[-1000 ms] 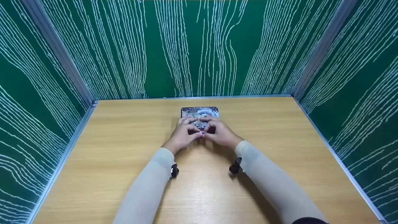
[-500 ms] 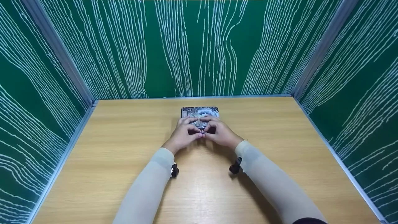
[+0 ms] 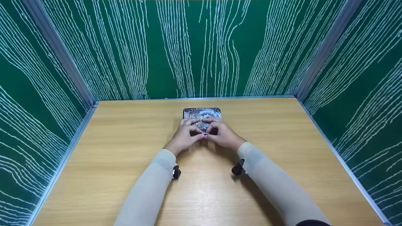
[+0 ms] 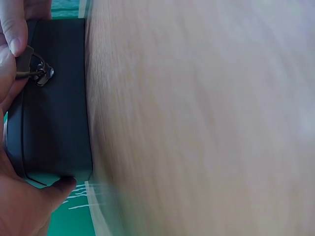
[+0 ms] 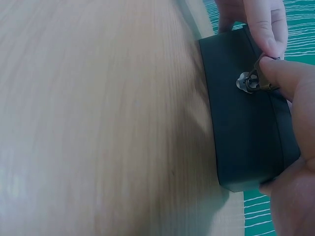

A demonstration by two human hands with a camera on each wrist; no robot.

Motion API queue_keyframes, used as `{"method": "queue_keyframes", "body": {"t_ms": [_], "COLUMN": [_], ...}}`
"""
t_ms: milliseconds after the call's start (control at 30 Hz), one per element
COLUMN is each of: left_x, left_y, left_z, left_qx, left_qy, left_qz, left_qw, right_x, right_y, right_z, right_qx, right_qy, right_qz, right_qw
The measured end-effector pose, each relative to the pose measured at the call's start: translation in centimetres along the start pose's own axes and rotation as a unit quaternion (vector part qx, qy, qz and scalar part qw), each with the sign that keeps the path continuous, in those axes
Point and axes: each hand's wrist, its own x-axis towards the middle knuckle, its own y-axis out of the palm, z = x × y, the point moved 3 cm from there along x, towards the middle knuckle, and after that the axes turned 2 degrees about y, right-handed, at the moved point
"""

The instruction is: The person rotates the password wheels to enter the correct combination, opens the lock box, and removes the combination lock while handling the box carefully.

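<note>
A small dark box (image 3: 203, 112) with a patterned lid stands near the back of the table. Its plain black front (image 4: 59, 118) carries a metal loop on a plate (image 5: 244, 82), from which a small brass-coloured padlock (image 5: 265, 74) hangs by its shackle. My left hand (image 3: 183, 137) pinches the padlock between thumb and finger, its other fingers lying along the box's left side and lid. From the other side my right hand (image 3: 225, 134) pinches the padlock too, fingers over the lid's right part. Fingertips partly cover the lock, so its keyhole cannot be seen.
The wooden table (image 3: 201, 188) runs back to green walls (image 3: 166, 62) with white wavy lines. Metal posts (image 3: 64, 53) stand at the corners. Black wrist cameras (image 3: 176, 172) sit under both sleeves.
</note>
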Motion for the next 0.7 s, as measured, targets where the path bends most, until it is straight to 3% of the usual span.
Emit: {"method": "queue_keyframes", "body": {"t_ms": [700], "left_x": [-0.07], "left_y": [0.02], "left_z": [-0.04], "left_qx": [0.004], "left_qy": [-0.012], "left_qz": [0.004], "left_qw": [0.9999], "right_x": [0.06], "right_y": [-0.04], "right_z": [0.00], "right_qx": [0.002], "right_qy": [-0.008], "right_qz": [-0.002], "right_qw": [1.000]}}
